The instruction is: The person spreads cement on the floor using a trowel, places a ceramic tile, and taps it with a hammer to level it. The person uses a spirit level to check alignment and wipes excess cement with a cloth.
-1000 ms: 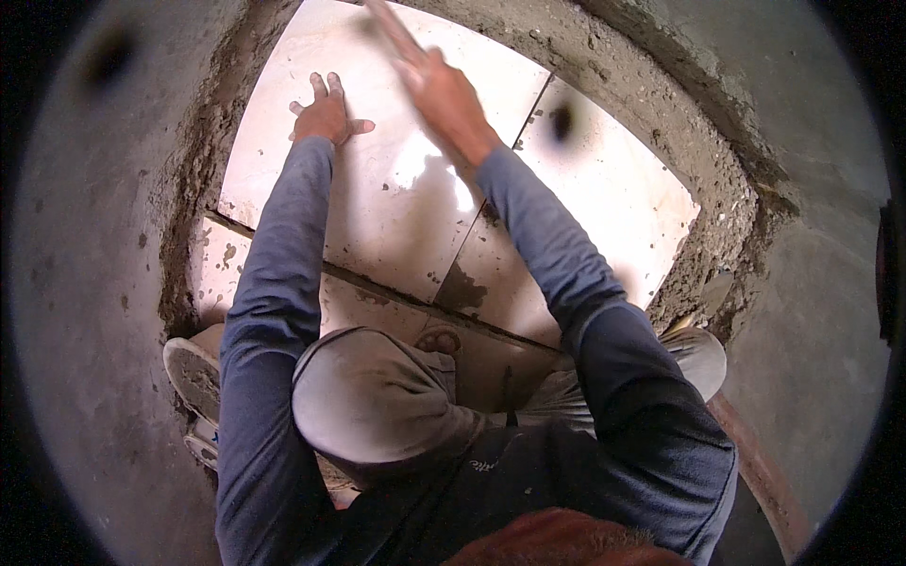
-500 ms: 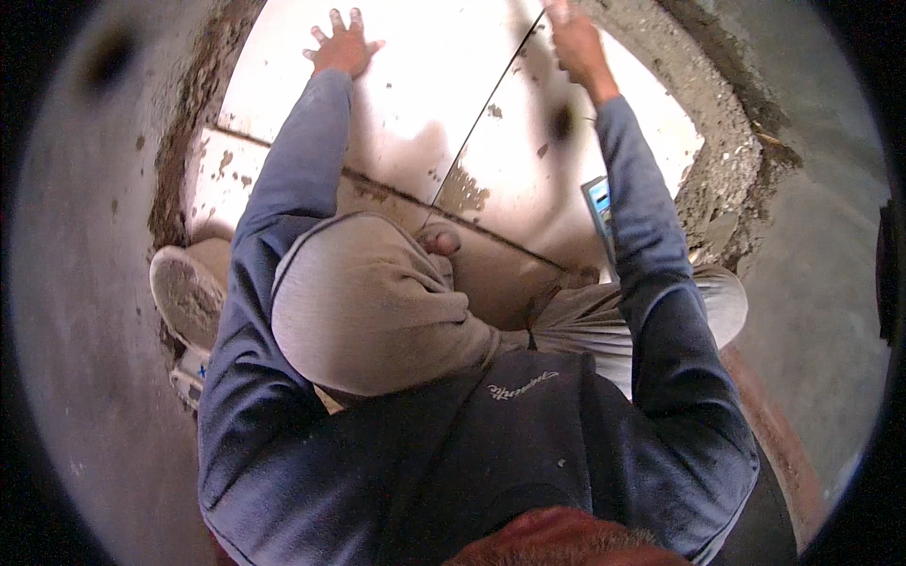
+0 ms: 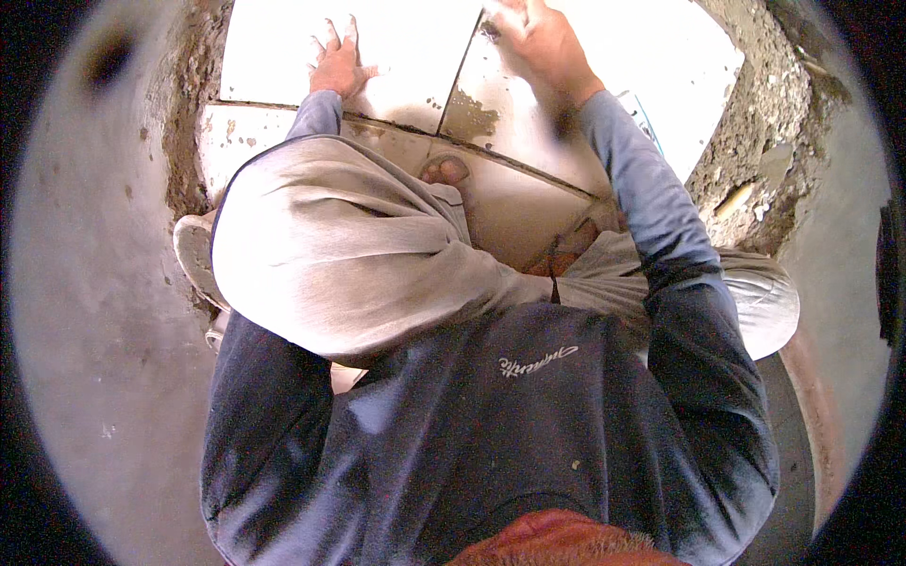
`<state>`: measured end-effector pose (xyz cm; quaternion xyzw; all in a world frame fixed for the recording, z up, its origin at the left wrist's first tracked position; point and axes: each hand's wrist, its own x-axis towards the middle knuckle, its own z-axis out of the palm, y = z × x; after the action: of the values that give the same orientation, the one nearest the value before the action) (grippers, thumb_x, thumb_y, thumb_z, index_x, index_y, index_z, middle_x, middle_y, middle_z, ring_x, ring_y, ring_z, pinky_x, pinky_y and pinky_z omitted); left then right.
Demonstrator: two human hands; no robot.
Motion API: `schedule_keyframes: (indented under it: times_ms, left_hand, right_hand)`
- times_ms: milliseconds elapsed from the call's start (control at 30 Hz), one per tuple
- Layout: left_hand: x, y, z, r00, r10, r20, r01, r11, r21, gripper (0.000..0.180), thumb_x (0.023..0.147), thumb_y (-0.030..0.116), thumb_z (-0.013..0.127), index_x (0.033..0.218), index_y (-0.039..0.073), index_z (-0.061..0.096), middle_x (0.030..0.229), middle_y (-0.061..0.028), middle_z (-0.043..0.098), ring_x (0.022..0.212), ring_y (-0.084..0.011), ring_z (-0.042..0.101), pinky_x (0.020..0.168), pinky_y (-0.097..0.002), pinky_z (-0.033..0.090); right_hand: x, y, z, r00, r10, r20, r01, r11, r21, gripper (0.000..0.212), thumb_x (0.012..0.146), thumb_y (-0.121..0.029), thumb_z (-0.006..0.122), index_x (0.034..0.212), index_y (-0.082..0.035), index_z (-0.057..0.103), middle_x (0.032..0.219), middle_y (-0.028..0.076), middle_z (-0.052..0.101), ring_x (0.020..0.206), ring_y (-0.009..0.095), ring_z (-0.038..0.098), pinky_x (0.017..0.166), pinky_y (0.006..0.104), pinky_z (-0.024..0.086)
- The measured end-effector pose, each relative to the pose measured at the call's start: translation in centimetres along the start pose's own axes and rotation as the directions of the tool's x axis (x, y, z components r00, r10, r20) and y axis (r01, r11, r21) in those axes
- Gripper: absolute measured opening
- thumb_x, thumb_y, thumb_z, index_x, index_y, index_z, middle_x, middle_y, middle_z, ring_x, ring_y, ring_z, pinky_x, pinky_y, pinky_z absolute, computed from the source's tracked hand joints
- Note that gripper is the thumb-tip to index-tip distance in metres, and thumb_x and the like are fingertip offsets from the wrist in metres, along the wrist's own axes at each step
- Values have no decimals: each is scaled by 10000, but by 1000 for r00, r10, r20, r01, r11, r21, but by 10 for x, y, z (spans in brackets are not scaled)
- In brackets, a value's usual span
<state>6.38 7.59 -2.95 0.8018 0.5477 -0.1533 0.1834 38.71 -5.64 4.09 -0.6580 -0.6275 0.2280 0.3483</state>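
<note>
My left hand (image 3: 338, 66) lies open, fingers spread, on a large white tile (image 3: 411, 47) at the far left. Over the seam between that tile and the white tile on the right (image 3: 661, 57), my right hand (image 3: 552, 47) is bent with its fingers drawn together. Glare and the picture's top edge blur its fingertips, and anything held there cannot be made out. Wet grey smears (image 3: 469, 115) mark the right tile beside the seam. A dark joint divides these tiles from the nearer tile (image 3: 510, 212), where my bare feet rest.
A mortar-crusted bucket (image 3: 194, 253) stands at my left, partly behind my knee. A flat blue-and-white item (image 3: 642, 121) shows beside my right forearm. Rough broken mortar (image 3: 769, 141) borders the tiles on the right, with grey floor (image 3: 94, 311) beyond the left edge.
My view has shifted, and my raised left knee now covers more of the left forearm. The right hand has come nearer along the seam. My left hand stays spread on the tile.
</note>
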Motion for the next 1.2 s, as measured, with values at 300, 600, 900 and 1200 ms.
schedule_keyframes:
  times_ms: [300,600,900,1200]
  left_hand:
    - [-10,-4,13,1000,16,3,-16,998,55,1059,854,517,747,1638,281,74,1689,-215,7,1524,-506,86,1152,-698,274]
    - [-22,11,9,998,-43,-38,46,995,91,1036,846,578,718,1635,280,118,1685,-213,90,1519,-492,160,1137,-674,316]
    - [6,-27,-27,999,-48,-14,47,996,-71,1023,829,556,759,1623,205,218,1693,-170,110,1535,-452,138,1186,-676,230]
    - [85,-72,-76,961,-276,9,276,957,-92,1326,653,624,861,1634,139,112,1694,-177,71,1535,-460,118,1185,-675,238]
  right_hand:
    - [-56,2,22,954,172,245,-147,982,-115,531,1022,-537,486,1111,-17,543,805,252,704,776,438,709,668,526,572]
    - [-42,-8,30,875,333,351,-264,937,-229,382,1022,-405,537,1094,-31,542,836,249,700,811,447,700,704,530,561]
    - [45,-21,18,889,385,250,-324,912,-254,466,1019,-391,520,1198,39,524,970,323,684,957,475,675,855,520,533]
    - [156,-97,-13,991,108,-80,-69,917,393,311,1065,-365,533,1037,-59,485,734,49,574,574,102,534,527,323,464]
